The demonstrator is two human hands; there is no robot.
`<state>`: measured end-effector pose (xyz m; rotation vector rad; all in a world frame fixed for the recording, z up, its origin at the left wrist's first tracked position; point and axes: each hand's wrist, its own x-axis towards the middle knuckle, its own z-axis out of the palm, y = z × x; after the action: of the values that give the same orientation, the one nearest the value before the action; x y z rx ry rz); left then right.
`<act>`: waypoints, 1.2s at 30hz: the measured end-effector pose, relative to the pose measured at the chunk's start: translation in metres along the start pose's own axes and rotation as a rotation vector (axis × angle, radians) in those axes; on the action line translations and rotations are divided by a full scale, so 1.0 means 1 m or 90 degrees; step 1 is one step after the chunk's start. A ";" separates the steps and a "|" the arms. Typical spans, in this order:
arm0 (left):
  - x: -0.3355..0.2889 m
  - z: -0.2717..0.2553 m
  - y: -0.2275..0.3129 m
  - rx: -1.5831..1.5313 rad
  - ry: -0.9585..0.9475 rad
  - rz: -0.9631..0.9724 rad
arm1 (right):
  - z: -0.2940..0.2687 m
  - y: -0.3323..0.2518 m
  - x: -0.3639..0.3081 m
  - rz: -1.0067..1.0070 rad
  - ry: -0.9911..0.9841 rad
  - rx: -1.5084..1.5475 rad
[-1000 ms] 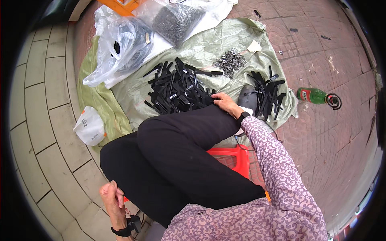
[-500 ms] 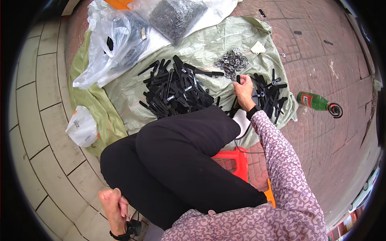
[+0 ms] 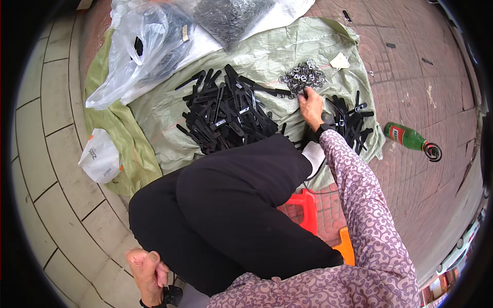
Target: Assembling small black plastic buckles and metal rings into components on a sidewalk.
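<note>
My right hand [image 3: 311,109] reaches to the near edge of a small heap of metal buckles [image 3: 304,76]. Its fingers are pinched together around a small dark piece, mostly hidden, whose kind I cannot make out. Left of it lies a large pile of black strips [image 3: 226,113], a few with a shiny metal piece on them. A smaller group of black strips [image 3: 351,122], some with metal pieces, lies right of my right wrist. My left hand [image 3: 148,268] is curled into a fist beside my thigh at the lower left, with nothing seen sticking out of it.
A pale green woven sheet [image 3: 169,131] covers the ground. Clear plastic bags [image 3: 138,56] stand at the back; one holds many small metal parts [image 3: 231,18]. A green bottle [image 3: 405,135] lies at the right. A white bag [image 3: 100,156] is at the left, a red stool [image 3: 308,213] below my legs.
My right hand has moved from beside the smaller strip group up to the buckle heap. The upright black strip at its fingers no longer shows plainly. My left hand stays a fist.
</note>
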<state>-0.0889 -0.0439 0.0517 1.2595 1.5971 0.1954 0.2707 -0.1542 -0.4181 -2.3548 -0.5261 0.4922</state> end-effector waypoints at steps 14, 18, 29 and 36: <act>0.001 -0.005 -0.005 0.007 -0.013 -0.010 | 0.030 -0.048 0.008 -0.149 -0.119 -0.063; -0.008 -0.018 -0.022 -0.016 0.013 0.017 | 0.025 -0.048 0.020 -0.098 -0.083 -0.018; 0.000 -0.017 -0.018 -0.064 -0.099 0.027 | 0.029 -0.052 -0.022 -0.034 -0.294 0.221; -0.003 -0.024 -0.026 -0.078 -0.082 0.038 | 0.015 -0.006 0.015 -0.053 -0.027 0.086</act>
<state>-0.1239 -0.0472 0.0472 1.2017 1.4182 0.2404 0.2749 -0.1344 -0.4281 -2.1893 -0.5892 0.5238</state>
